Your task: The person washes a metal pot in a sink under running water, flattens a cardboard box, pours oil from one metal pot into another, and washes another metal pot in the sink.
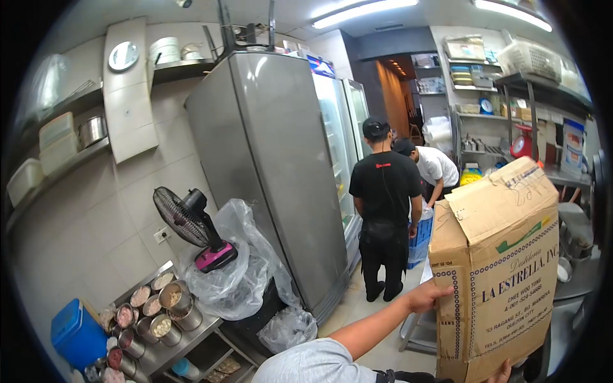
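A tall cardboard box with "LA ESTRELLA, INC." printed on its side is held up at the right, slightly tilted. My left hand reaches across from a grey sleeve and grips the box's left edge, its fingers partly behind the cardboard. At the bottom edge, fingertips of my right hand support the box from below; the rest of that hand is hidden or out of frame. The box's top flaps are folded over, and its contents cannot be seen.
Two people stand ahead by a blue crate. A grey refrigerator rises at centre-left. A pink-based fan sits on plastic over a black bin. Metal containers of food crowd the left counter; shelving lines the right.
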The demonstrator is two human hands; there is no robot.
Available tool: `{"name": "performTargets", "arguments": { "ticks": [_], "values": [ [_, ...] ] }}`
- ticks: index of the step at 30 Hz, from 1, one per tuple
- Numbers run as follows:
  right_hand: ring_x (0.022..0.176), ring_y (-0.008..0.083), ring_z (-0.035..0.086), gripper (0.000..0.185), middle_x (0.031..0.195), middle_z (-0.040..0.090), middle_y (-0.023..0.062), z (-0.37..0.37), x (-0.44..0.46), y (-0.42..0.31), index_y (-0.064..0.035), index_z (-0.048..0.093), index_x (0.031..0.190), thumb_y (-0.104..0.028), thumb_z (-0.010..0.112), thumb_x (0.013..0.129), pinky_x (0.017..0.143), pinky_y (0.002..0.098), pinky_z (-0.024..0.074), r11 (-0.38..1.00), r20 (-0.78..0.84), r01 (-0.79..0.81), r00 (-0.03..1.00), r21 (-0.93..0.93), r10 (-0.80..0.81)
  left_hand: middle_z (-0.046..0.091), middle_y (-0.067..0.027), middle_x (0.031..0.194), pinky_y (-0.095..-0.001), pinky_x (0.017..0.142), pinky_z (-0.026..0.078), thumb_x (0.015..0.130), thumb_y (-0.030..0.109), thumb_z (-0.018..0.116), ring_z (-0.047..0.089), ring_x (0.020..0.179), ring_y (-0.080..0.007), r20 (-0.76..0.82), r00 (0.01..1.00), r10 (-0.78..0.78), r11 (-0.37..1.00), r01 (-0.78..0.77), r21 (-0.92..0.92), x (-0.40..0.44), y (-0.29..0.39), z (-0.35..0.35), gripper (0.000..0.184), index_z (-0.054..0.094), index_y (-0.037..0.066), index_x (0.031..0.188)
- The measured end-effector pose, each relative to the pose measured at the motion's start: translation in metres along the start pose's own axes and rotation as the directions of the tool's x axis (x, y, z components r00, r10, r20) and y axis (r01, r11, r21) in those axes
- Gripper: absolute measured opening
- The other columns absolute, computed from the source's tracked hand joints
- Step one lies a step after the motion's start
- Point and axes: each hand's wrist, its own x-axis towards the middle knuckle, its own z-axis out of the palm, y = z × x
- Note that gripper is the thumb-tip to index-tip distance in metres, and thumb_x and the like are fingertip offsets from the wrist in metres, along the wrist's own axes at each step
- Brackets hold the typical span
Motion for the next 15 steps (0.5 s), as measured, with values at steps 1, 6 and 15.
{"name": "performTargets", "arguments": {
  "ticks": [1, 6, 15],
  "values": [
    [0.124, 0.0308, 0.04, 0.062, 0.135, 0.046, 0.0112, 0.015, 0.004, -0.013, -0.003, 0.04, 0.135, -0.034, 0.062, 0.087, 0.107, 0.048, 0.0282, 0.997, 0.017, 0.003, 1.0, -0.071, -0.002, 0.055, -0.0037, 0.123, -0.0351, 0.093, 0.044, 0.088, 0.03, 0.063, 0.053, 0.113, -0.0174, -0.005, 1.0, 0.01, 1.0, -0.01, 0.01, -0.002, 0.005, 0.001, 0.052, 0.044, 0.008, 0.132],
    [0.126, 0.03, 0.039, 0.068, 0.137, 0.043, 0.0106, 0.068, 0.025, -0.034, -0.002, 0.032, 0.139, -0.029, 0.063, 0.086, 0.105, 0.0457, 0.032, 0.986, 0.128, 0.154, 0.981, -0.061, -0.145, 0.051, -0.0049, 0.132, -0.0382, 0.102, 0.038, 0.091, 0.019, 0.058, 0.047, 0.122, -0.0195, -0.079, 0.997, -0.012, 0.999, 0.009, -0.036, -0.016, 0.005, -0.005, 0.047, 0.043, 0.007, 0.134],
    [0.113, 0.0235, 0.052, 0.052, 0.124, 0.054, 0.0089, 0.147, -0.036, -0.065, -0.0018, 0.045, 0.128, 0.003, 0.063, 0.079, 0.098, 0.0363, 0.0404, 0.792, 0.015, 0.568, 0.814, -0.224, -0.58, 0.05, -0.008, 0.134, -0.0461, 0.106, 0.034, 0.09, 0.028, 0.058, 0.045, 0.124, -0.0266, -0.373, 0.927, 0.034, 0.87, -0.211, -0.445, -0.003, -0.077, -0.086, 0.048, 0.045, 0.009, 0.132]
  ]
}}
